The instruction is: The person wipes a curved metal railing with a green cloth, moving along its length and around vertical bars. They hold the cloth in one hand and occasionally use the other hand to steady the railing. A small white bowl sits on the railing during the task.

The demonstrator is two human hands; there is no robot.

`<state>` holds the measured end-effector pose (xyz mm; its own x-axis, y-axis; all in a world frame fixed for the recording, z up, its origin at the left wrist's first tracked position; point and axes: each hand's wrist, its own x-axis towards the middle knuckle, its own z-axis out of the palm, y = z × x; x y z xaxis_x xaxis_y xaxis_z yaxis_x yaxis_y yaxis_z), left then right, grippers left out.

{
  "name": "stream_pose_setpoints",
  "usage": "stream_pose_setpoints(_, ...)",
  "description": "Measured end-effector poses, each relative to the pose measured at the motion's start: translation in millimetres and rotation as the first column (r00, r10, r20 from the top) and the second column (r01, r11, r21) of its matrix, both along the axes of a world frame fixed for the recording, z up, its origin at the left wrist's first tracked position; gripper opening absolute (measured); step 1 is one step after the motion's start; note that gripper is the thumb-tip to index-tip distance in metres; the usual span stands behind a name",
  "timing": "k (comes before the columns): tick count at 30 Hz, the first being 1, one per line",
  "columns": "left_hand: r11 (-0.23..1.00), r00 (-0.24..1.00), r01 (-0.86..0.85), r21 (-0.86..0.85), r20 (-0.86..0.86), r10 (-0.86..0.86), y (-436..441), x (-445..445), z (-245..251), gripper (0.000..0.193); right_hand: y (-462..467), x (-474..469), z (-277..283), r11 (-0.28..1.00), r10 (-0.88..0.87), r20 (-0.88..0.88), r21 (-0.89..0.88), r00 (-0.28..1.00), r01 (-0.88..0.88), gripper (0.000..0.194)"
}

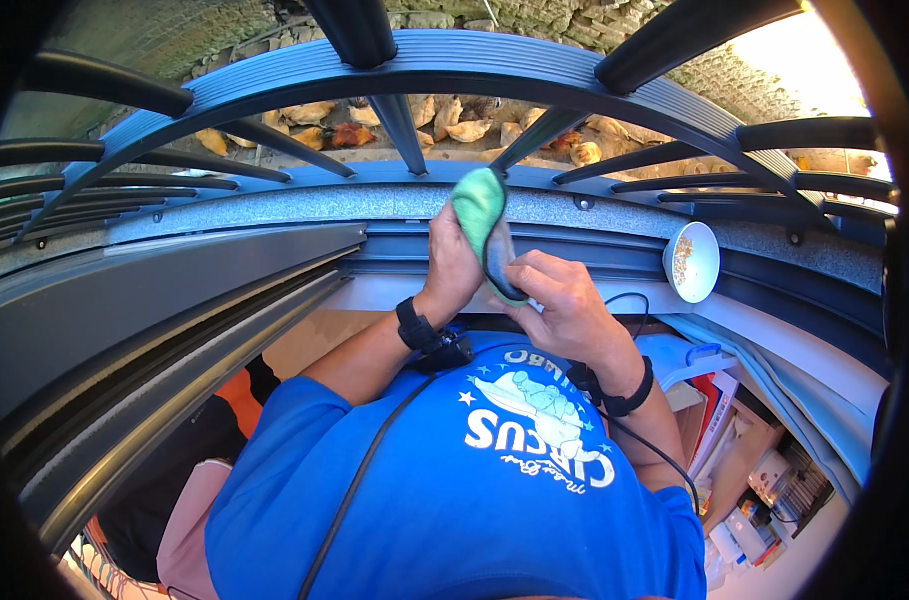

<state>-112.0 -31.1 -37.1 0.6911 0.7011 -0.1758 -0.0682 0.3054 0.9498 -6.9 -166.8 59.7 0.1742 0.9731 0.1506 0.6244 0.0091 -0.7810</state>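
Note:
A folded cloth [478, 201], green on one side and grey on the other with a dark edging, is held up over the window sill. My left hand [453, 259] grips it from the left, its fingers mostly hidden behind the fabric. The fingers of my right hand [563, 292] pinch its lower right edge. Both wrists wear black straps. Farther right, a white bowl [702, 262] with some yellow grain in it stands at the sliding window's dark track [612, 251].
Dark metal bars [402, 135] and a curved rail [492, 60] stand beyond the granite sill [312, 206]. Several chickens [468, 131] are on the ground outside. A sliding window frame [161, 292] lies left. A light blue curtain [784, 375] hangs right; a black cable [368, 472] crosses my shirt.

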Motion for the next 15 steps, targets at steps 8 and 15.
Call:
stream_pose_setpoints(8,0.987,0.969,-0.13,0.093,0.221,0.107,20,58,-4,0.03,-31,24,-34,0.928,-0.37,-0.102,-0.089,0.923,0.362,0.009)
stream_pose_setpoints(15,0.832,0.957,-0.124,0.54,0.288,-0.044,29,62,26,0.047,-58,51,-95,0.805,-0.58,-0.126,-0.242,0.805,0.542,0.014)
